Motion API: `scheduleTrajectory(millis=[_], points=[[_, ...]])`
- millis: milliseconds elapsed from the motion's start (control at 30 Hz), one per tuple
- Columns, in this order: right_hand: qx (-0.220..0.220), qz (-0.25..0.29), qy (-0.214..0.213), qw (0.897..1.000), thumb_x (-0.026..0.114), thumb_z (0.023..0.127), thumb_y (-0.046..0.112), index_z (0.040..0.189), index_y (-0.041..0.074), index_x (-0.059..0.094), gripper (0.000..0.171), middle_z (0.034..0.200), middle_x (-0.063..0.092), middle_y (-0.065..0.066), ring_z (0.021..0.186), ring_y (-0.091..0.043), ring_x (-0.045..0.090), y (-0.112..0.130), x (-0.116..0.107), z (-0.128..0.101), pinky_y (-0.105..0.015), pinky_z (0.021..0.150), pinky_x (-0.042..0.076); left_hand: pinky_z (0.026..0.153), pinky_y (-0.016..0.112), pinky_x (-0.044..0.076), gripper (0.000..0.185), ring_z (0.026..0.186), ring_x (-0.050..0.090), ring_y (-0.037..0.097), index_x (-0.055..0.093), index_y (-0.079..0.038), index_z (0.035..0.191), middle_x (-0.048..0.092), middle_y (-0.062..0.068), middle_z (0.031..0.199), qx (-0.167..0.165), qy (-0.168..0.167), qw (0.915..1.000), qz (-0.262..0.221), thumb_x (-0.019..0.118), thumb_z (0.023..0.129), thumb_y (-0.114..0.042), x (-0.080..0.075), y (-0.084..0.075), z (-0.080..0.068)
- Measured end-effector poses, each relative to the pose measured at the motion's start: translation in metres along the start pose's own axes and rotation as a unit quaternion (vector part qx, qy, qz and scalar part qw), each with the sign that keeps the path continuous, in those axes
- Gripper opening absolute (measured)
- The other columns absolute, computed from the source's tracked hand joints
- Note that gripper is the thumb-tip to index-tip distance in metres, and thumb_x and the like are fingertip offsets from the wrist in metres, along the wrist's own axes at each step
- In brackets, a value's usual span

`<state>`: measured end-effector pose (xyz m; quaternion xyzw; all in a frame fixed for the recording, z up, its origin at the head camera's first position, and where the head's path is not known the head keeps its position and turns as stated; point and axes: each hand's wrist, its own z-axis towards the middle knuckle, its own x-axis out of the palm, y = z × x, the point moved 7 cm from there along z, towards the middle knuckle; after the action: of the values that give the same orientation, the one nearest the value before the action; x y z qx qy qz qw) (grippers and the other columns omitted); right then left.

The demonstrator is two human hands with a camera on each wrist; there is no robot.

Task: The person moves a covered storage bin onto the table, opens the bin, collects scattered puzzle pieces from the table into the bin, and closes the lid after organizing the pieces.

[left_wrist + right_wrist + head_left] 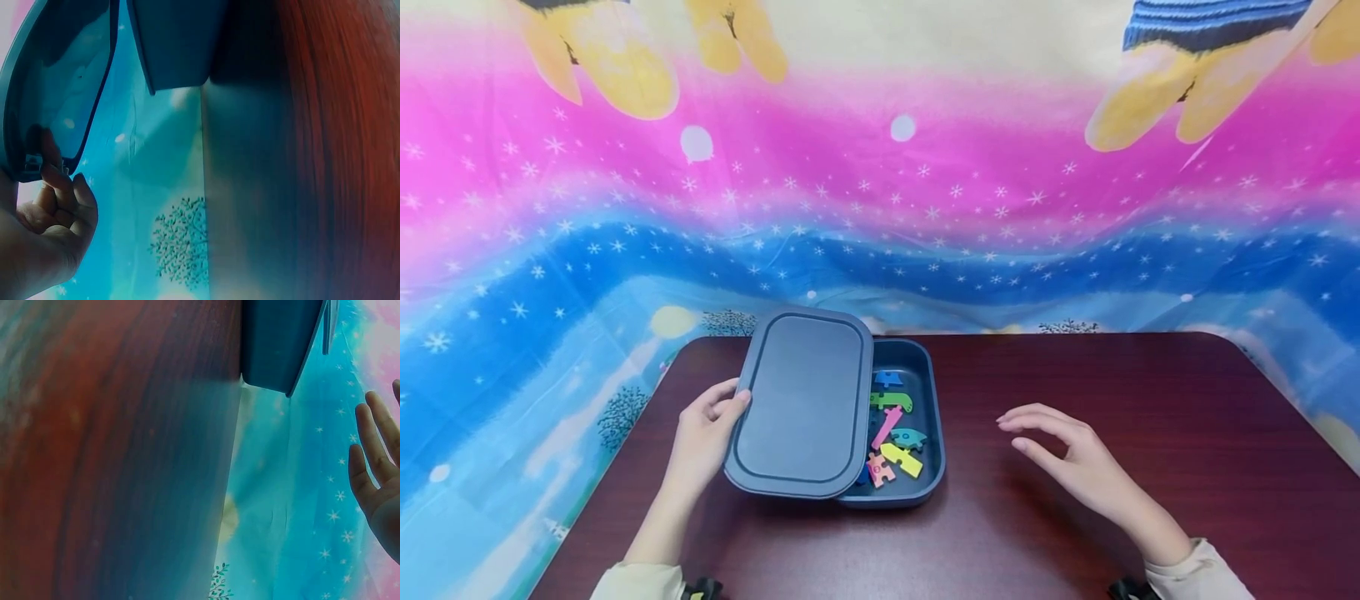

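Observation:
My left hand [703,429] pinches the left edge of a grey-blue rectangular lid [805,400], held above the left part of a matching box [934,417]. The left wrist view shows the underside of the lid [69,69] raised clear of the box [178,44], with fingers curled at its edge. Inside the uncovered right part lie several flat puzzle pieces: blue [889,378], green [895,402], pink [887,427], teal [908,437], yellow [902,460] and orange [880,471]. Off to the right of the box, my right hand [1075,454] hovers with relaxed fingers, holding nothing.
The box stands on a dark red-brown wooden table [1150,400] with rounded far corners. Behind and to the left hangs a pink and blue cloth [925,192] printed with snowflakes, reaching the table's back edge.

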<state>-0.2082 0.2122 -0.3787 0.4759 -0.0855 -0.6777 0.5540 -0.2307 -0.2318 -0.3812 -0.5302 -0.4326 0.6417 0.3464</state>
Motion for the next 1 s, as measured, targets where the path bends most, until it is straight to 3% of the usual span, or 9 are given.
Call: scheduleTrajectory(millis=[267, 500, 667, 1000], points=[[-0.002, 0.005, -0.001, 1.000, 0.069, 0.087, -0.010, 0.116, 0.018, 0.070, 0.040, 0.116, 0.067, 0.000, 0.111, -0.010, 0.060, 0.003, 0.000, 0.001, -0.015, 0.096, 0.042, 0.070, 0.026, 0.055, 0.047, 0.074, 0.071, 0.014, 0.053, -0.008, 0.140, 0.073, 0.015, 0.099, -0.007, 0.015, 0.9996, -0.023, 0.058, 0.101, -0.034, 0.018, -0.001, 0.001], [-0.026, 0.005, -0.014, 1.000, 0.070, 0.084, -0.013, 0.116, 0.017, 0.071, 0.044, 0.114, 0.068, -0.004, 0.110, -0.012, 0.061, 0.008, -0.002, 0.002, -0.015, 0.095, 0.043, 0.072, 0.026, 0.054, 0.047, 0.076, 0.071, 0.016, 0.054, -0.008, 0.139, 0.074, 0.015, 0.098, -0.002, 0.023, 0.9996, -0.017, 0.059, 0.101, -0.036, 0.030, -0.002, 0.000], [0.001, 0.002, -0.001, 1.000, 0.070, 0.087, -0.010, 0.116, 0.021, 0.070, 0.042, 0.116, 0.068, 0.001, 0.111, -0.009, 0.060, 0.005, -0.001, 0.002, -0.015, 0.095, 0.043, 0.070, 0.028, 0.056, 0.045, 0.075, 0.072, 0.019, 0.056, -0.008, 0.137, 0.074, 0.016, 0.096, -0.001, 0.027, 0.9993, -0.027, 0.060, 0.100, -0.034, 0.039, -0.003, -0.002], [0.007, -0.004, 0.003, 1.000, 0.070, 0.087, -0.008, 0.116, 0.023, 0.069, 0.043, 0.117, 0.067, 0.004, 0.112, -0.008, 0.060, 0.004, -0.001, 0.000, -0.014, 0.096, 0.043, 0.073, 0.028, 0.054, 0.043, 0.075, 0.072, 0.020, 0.055, -0.009, 0.137, 0.074, 0.015, 0.096, -0.011, 0.029, 0.9992, -0.027, 0.060, 0.100, -0.030, 0.056, -0.004, -0.003]])
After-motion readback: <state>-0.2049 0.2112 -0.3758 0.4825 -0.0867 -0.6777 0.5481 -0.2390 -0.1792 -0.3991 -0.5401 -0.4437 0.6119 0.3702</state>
